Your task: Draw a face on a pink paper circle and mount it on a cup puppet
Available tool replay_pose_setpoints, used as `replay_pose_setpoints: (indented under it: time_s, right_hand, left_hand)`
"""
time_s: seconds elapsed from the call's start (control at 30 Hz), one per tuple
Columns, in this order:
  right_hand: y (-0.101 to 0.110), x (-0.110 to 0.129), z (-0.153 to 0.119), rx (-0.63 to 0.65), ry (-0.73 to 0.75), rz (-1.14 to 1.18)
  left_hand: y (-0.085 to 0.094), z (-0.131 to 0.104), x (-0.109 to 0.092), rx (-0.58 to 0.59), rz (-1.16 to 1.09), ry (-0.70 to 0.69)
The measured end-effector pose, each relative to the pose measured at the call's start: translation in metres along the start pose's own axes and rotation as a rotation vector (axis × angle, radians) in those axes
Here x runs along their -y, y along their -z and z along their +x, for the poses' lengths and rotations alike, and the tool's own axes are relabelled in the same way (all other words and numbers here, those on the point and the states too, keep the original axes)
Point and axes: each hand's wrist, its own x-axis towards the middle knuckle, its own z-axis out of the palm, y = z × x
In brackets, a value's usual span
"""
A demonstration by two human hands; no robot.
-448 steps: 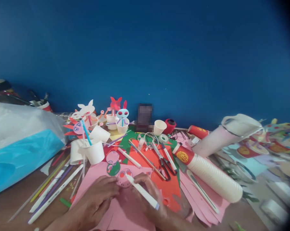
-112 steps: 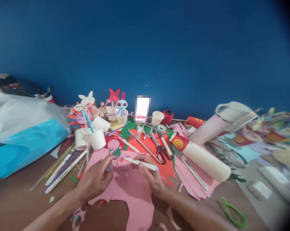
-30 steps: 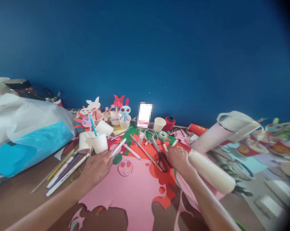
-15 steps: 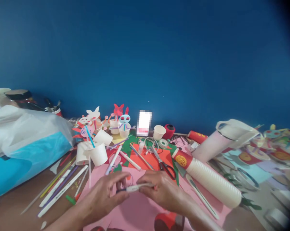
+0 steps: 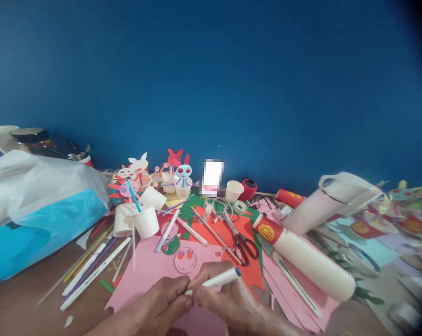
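Note:
My right hand (image 5: 228, 296) is closed around a white marker (image 5: 221, 279) whose blue end points up and to the right. My left hand (image 5: 171, 296) pinches at the marker's other end, and its fingertips hide that end. Both hands meet low over a pink sheet of paper (image 5: 146, 266). Just beyond them lies a pink paper disc (image 5: 185, 261) with a drawn face, two red eyes and lashes. Black-handled scissors (image 5: 241, 240) rest on red paper beyond my right hand.
Paper cups (image 5: 146, 221) and cup figures (image 5: 183, 179) stand at the back left. A long cup stack (image 5: 309, 261) and a pale bottle (image 5: 312, 210) lie to the right. Several markers (image 5: 95, 273) are at the left, near a plastic bag (image 5: 46, 205). A phone (image 5: 213, 176) stands upright.
Both hands have drawn nearer to me and closer together. The marker now slants with its blue end to the upper right. The paper face has come into full view.

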Motion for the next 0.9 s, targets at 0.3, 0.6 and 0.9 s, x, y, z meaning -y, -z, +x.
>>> replay_pose_setpoints:
  time_s: [0.3, 0.6, 0.9]
  right_hand:
    - [0.066, 0.027, -0.002, -0.503, 0.28, 0.16]
    - [0.035, -0.01, 0.023, -0.216, 0.062, 0.384]
    - [0.005, -0.049, 0.022, -0.33, -0.029, 0.322]
  left_hand:
    - [-0.012, -0.029, 0.036, -0.017, 0.03, 0.079]
    - [0.008, -0.008, 0.047, -0.34, 0.537, -0.289]
    - [0.007, -0.005, 0.046, -0.324, 0.676, -0.256]
